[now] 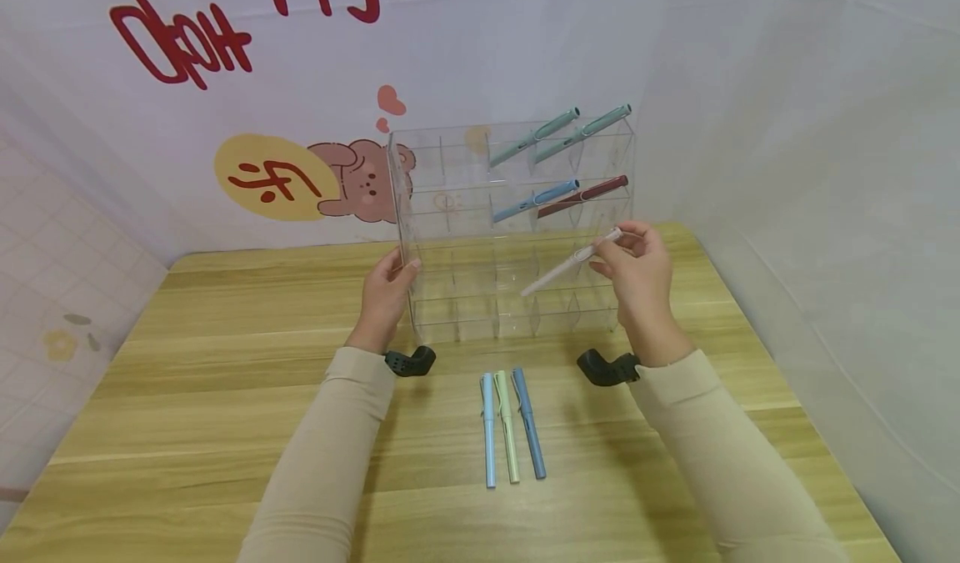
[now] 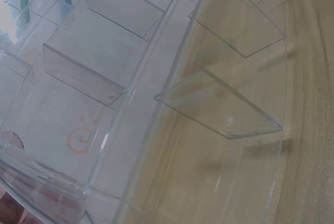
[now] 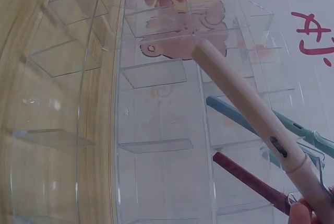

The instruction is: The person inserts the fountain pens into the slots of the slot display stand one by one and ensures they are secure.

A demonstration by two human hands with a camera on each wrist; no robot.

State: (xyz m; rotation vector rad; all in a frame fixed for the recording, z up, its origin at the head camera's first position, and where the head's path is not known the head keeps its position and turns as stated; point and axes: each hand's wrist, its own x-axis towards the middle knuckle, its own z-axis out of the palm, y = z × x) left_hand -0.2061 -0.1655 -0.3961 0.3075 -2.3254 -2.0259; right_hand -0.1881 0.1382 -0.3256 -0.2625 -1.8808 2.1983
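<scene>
A clear acrylic pen rack [image 1: 474, 329] with divided tiers stands on the table. My left hand [image 1: 384, 296] grips its left side. In my right hand [image 1: 641, 275] a pale pinkish-white pen [image 1: 558, 273] is pinched near its clip end, slanting down-left in front of the lower tiers; the right wrist view shows this pen [image 3: 245, 98] close up. Two green pens [image 1: 585, 133] lean in the top tier. Below them lean a blue pen [image 1: 536, 201] and a dark red pen [image 1: 581, 197]. In the left wrist view, my left hand [image 2: 13, 209] shows only at the lower corner.
On the table [image 1: 225, 363] in front of the rack lie a light blue pen [image 1: 489, 434], a pale green pen [image 1: 507, 429] and a darker blue pen [image 1: 529, 425], side by side. A white printed cloth [image 1: 525, 37] hangs behind; another pale sheet [image 1: 825, 213] borders the right side.
</scene>
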